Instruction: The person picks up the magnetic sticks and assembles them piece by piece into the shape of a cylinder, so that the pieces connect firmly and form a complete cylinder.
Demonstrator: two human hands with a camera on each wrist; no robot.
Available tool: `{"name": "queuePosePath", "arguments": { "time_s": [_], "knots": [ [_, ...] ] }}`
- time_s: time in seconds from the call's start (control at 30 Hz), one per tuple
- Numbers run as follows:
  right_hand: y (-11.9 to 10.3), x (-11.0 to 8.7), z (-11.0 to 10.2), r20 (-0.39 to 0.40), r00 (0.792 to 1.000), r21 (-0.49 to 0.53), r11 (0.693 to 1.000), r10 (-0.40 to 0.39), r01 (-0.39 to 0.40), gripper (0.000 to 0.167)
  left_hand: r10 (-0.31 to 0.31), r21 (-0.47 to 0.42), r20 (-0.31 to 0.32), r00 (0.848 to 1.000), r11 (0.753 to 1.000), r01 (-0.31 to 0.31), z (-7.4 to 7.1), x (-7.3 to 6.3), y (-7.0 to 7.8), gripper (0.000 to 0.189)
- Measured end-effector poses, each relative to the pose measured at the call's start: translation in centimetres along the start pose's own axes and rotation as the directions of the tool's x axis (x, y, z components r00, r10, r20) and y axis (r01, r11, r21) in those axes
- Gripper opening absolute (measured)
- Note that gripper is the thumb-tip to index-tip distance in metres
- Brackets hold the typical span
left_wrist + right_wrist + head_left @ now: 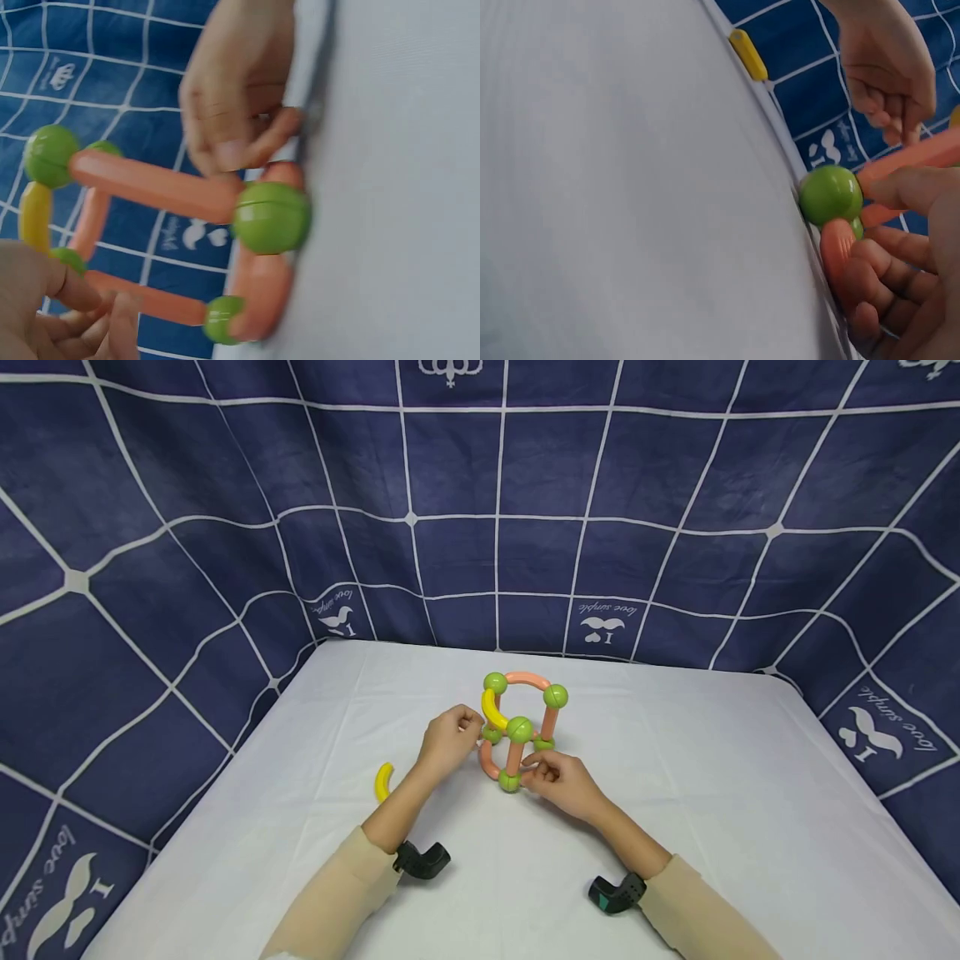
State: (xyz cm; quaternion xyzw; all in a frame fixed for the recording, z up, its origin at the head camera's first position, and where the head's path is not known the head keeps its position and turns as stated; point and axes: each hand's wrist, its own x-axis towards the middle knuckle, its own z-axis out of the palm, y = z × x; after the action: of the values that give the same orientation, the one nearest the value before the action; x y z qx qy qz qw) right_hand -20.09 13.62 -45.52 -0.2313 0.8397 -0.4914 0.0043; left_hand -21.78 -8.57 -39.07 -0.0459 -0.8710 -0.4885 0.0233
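A toy frame of green balls (520, 729) and orange sticks (550, 723) stands on the white tabletop, with a curved yellow stick (492, 710) along its upper left. On its left side is my left hand (447, 745), fingers loosely bent and nothing visible held, fingertips close to a lower ball (69, 260). My right hand (564, 783) is at the frame's lower right. Its fingers curl about a curved orange stick (835, 247) at the base, while the thumb lies along the upright stick (911, 156). That hand partly hides the base.
Another curved yellow stick (383, 782) lies on the white cloth (675, 793), left of my left forearm. A dark blue curtain with white grid lines (540, 468) surrounds the table's back and sides. Each wrist carries a black camera band (423, 860).
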Motion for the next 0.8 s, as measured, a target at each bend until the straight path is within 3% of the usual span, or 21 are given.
{"name": "queuePosePath", "arguments": {
  "time_s": [0.07, 0.17, 0.37, 0.5, 0.63, 0.7, 0.8],
  "knots": [
    [0.2, 0.1, -0.5, -0.045, 0.998, 0.002, 0.999, 0.038, -0.037, 0.016, 0.034, -0.003, 0.065, 0.997, 0.999, -0.034, 0.6, -0.4, -0.6, 0.02],
    [0.7, 0.2, -1.0, -0.15, 0.984, -0.021, 0.995, 0.095, -0.099, 0.015, 0.086, -0.014, 0.171, 0.981, 0.996, -0.085, 1.4, -0.8, -1.5, 0.023],
    [1.8, 1.1, -1.4, -0.327, 0.936, -0.092, 0.981, 0.133, -0.171, 0.034, 0.143, -0.005, 0.352, 0.925, 0.989, -0.15, 2.6, -1.2, -2.6, 0.028],
    [2.4, 2.0, -1.3, -0.329, 0.937, -0.063, 0.987, 0.119, -0.148, 0.046, 0.179, -0.001, 0.391, 0.903, 0.981, -0.194, 3.1, -1.3, -3.0, 0.031],
    [2.9, 2.7, -1.1, -0.297, 0.947, -0.02, 0.991, 0.122, -0.134, 0.045, 0.232, -0.035, 0.409, 0.883, 0.971, -0.238, 3.7, -1.5, -3.4, 0.028],
    [3.0, 3.0, -1.1, -0.288, 0.95, -0.015, 0.991, 0.121, -0.131, 0.041, 0.267, -0.045, 0.396, 0.879, 0.961, -0.272, 4.0, -1.6, -3.6, 0.025],
    [3.1, 3.1, -1.1, -0.294, 0.949, -0.03, 0.991, 0.118, -0.132, 0.035, 0.309, -0.023, 0.35, 0.884, 0.947, -0.321, 4.4, -1.7, -3.8, 0.02]
  ]
}}
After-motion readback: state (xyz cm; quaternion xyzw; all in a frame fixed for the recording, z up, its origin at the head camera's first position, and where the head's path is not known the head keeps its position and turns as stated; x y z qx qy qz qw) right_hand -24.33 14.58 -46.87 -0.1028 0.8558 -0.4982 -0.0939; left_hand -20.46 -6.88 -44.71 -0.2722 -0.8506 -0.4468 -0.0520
